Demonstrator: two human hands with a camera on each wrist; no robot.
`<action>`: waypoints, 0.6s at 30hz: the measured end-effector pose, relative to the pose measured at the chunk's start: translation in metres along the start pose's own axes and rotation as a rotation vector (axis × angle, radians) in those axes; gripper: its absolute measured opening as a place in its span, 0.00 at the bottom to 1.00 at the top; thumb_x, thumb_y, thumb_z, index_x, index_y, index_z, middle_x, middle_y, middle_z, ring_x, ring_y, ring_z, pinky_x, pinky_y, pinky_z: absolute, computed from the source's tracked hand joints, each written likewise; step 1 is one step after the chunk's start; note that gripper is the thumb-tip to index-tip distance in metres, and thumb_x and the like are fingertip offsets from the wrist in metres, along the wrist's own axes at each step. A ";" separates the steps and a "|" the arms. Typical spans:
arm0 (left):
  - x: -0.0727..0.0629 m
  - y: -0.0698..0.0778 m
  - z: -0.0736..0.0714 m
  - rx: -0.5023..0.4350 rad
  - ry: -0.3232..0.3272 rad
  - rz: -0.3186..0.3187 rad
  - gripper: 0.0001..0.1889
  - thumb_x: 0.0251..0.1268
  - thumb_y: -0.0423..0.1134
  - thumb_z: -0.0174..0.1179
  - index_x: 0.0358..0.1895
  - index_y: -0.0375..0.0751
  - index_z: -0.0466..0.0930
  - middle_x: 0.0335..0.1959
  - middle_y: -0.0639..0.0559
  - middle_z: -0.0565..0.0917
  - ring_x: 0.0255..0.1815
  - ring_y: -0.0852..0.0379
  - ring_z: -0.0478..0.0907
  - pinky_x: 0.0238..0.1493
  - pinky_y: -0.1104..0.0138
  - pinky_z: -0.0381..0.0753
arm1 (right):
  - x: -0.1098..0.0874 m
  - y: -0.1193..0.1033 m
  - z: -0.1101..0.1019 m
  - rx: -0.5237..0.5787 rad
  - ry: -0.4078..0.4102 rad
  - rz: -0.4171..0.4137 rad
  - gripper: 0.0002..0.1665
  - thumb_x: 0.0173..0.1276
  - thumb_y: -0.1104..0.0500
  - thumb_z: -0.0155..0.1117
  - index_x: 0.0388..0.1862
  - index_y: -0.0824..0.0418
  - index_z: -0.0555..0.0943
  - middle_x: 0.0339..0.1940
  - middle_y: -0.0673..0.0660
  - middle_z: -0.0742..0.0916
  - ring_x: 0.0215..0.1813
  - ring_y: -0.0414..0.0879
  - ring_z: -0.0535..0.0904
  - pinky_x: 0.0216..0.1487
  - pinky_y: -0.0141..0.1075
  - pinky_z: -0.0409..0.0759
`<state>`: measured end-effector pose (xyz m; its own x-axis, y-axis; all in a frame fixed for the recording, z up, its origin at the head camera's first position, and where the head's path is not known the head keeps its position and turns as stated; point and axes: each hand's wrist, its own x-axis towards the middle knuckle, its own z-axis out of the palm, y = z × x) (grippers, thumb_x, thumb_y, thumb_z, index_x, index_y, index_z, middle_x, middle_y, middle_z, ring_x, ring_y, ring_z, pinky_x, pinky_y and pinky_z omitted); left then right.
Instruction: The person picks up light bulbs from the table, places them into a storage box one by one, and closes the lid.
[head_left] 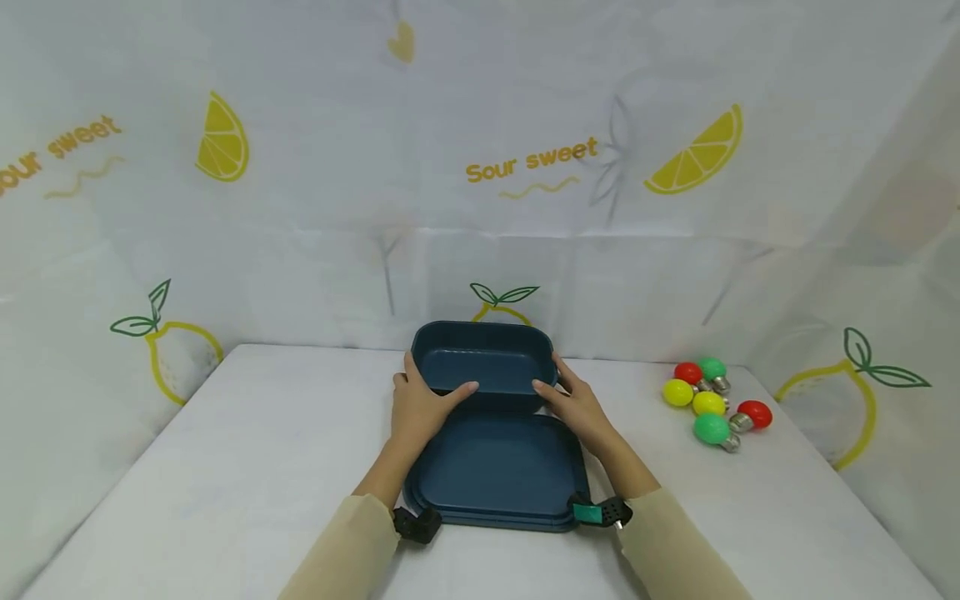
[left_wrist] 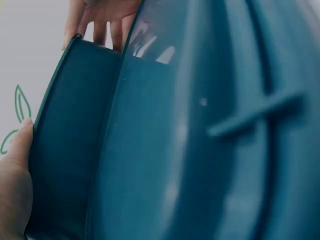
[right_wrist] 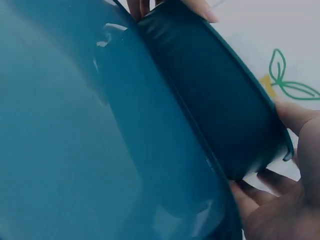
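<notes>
A dark blue rectangular box (head_left: pixel 480 371) with rounded corners stands at the far edge of the table, its inside facing me. My left hand (head_left: pixel 420 408) grips its left end, thumb over the near rim. At the right end my right hand (head_left: pixel 581 412) grips it the same way, fingers round the side wall. Right in front of the box lies a larger stack of dark blue trays (head_left: pixel 498 467), between my forearms. Both wrist views show the box's outer wall (left_wrist: pixel 70 135) just beyond the glossy tray surface (right_wrist: pixel 130 140), with fingers round the box's ends.
On the table's right side lie several toy light bulbs in red (head_left: pixel 756 413), yellow (head_left: pixel 678 392) and green (head_left: pixel 711 428). A white curtain (head_left: pixel 330 275) printed with lemons hangs behind the white table (head_left: pixel 285 450).
</notes>
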<state>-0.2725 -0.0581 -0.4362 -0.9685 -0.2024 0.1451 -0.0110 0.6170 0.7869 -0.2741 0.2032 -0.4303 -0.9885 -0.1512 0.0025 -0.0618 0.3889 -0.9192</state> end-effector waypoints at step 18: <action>0.016 -0.003 -0.024 -0.092 -0.179 -0.021 0.62 0.54 0.63 0.72 0.80 0.36 0.42 0.75 0.25 0.58 0.70 0.29 0.69 0.66 0.39 0.73 | -0.001 0.012 0.016 0.139 0.122 -0.051 0.43 0.80 0.46 0.55 0.85 0.46 0.47 0.84 0.66 0.57 0.82 0.61 0.59 0.79 0.56 0.62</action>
<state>-0.2817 -0.0813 -0.4225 -0.9971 -0.0711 0.0254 -0.0171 0.5401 0.8414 -0.2714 0.1935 -0.4471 -0.9945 -0.0526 0.0904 -0.1008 0.2526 -0.9623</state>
